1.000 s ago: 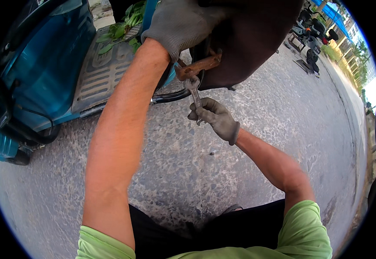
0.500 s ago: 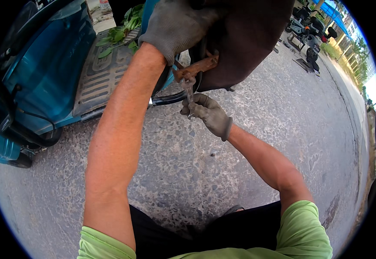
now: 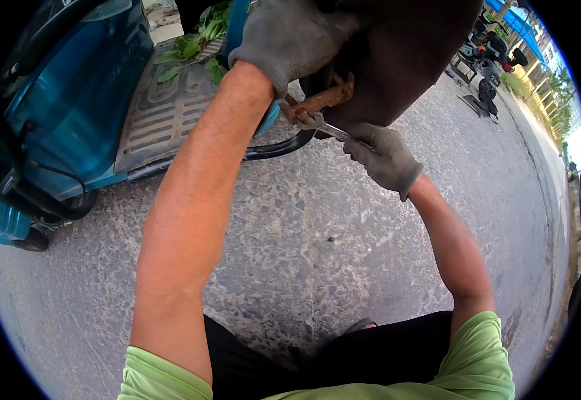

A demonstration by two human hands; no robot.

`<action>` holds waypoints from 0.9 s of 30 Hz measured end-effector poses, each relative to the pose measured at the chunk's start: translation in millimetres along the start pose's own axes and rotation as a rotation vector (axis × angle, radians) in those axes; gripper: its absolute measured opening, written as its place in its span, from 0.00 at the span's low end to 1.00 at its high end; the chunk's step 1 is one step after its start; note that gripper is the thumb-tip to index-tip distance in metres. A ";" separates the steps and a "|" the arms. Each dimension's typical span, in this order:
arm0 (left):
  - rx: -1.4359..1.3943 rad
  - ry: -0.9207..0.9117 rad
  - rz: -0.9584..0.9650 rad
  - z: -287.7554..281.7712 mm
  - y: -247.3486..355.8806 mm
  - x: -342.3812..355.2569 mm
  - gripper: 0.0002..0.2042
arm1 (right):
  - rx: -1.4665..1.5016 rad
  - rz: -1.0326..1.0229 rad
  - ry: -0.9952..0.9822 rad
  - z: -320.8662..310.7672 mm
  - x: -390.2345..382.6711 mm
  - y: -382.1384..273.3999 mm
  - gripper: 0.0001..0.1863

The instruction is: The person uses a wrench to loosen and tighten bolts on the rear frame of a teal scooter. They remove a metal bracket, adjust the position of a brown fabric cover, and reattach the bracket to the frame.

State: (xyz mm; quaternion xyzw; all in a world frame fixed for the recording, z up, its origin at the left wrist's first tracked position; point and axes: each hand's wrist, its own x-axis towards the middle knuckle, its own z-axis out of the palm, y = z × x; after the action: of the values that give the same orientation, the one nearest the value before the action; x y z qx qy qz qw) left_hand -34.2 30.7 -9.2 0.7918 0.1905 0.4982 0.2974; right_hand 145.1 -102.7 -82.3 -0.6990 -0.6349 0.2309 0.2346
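Plainly, my right hand (image 3: 385, 159) has its fingers (image 3: 358, 147) wrapped around a wrench (image 3: 334, 131); beyond them, its far end meets a rusty bracket (image 3: 332, 98). Up-left, my left hand (image 3: 287, 41) is beside a dark panel (image 3: 407, 57), its fingertips too hidden to tell.

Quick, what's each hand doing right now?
Left hand: at the dark panel; fingers mostly hidden, so its grip cannot be told.
Right hand: closed, holding a wrench up to the rusty bracket.
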 end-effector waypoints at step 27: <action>-0.051 -0.034 -0.023 -1.4 21.6 -11.4 0.35 | -0.116 -0.205 0.198 -49.3 -11.6 -22.2 0.16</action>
State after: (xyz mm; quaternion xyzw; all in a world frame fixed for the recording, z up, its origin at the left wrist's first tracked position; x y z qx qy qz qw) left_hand -40.2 8.1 -2.2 0.7901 0.1819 0.4860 0.3264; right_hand 157.3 -114.0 -29.6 -0.6623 -0.6888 0.0988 0.2778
